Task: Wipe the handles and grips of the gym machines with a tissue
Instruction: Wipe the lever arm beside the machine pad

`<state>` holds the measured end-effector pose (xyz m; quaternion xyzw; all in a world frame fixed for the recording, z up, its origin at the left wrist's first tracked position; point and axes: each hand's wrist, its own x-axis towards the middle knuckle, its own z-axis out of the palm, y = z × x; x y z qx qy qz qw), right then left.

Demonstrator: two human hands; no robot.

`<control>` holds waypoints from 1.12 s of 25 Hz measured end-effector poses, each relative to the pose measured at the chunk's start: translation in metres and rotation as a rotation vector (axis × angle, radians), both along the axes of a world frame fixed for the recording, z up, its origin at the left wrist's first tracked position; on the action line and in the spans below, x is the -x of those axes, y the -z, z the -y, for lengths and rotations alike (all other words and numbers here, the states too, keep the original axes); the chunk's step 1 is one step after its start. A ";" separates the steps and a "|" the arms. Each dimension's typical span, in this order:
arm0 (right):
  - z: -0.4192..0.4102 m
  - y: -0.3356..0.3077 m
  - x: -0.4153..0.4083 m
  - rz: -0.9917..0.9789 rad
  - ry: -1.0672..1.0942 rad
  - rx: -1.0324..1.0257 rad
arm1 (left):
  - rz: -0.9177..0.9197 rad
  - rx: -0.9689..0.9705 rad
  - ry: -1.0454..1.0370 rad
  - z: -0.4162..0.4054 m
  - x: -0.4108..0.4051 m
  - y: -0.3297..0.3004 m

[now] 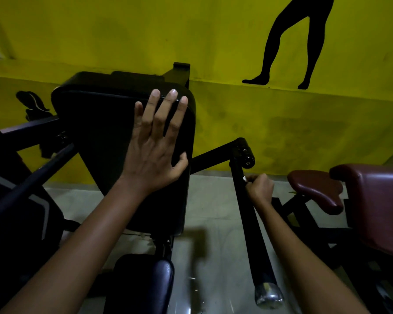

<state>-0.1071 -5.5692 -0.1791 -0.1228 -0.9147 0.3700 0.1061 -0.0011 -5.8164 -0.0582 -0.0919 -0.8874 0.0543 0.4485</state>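
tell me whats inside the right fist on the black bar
Only a small white scrap of tissue shows at the top of the right hand, against the black bar. The curled fingers cover the rest of it, so its size stays hidden.

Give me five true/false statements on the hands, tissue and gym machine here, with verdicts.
1. The left hand lies flat with spread fingers on the black back pad. True.
2. The right hand grips the black handle bar near its upper end. True.
3. The tissue lies on the floor beside the machine. False: only a small white bit shows, at the right hand's fingers against the bar.
4. The right hand holds the bar's silvery end cap. False: the cap is at the bar's other end, nearest the camera, untouched.
5. A maroon padded seat stands to the right of the bar. True.
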 end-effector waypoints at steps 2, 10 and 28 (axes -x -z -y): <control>0.009 -0.001 0.002 0.006 0.051 0.020 | 0.017 0.019 -0.006 0.002 -0.002 -0.002; -0.006 -0.002 -0.019 0.016 -0.024 -0.093 | 0.046 -0.038 0.014 -0.004 -0.005 -0.001; -0.010 -0.006 -0.068 -0.061 -0.057 -0.066 | 0.129 -0.037 -0.003 -0.008 -0.022 -0.002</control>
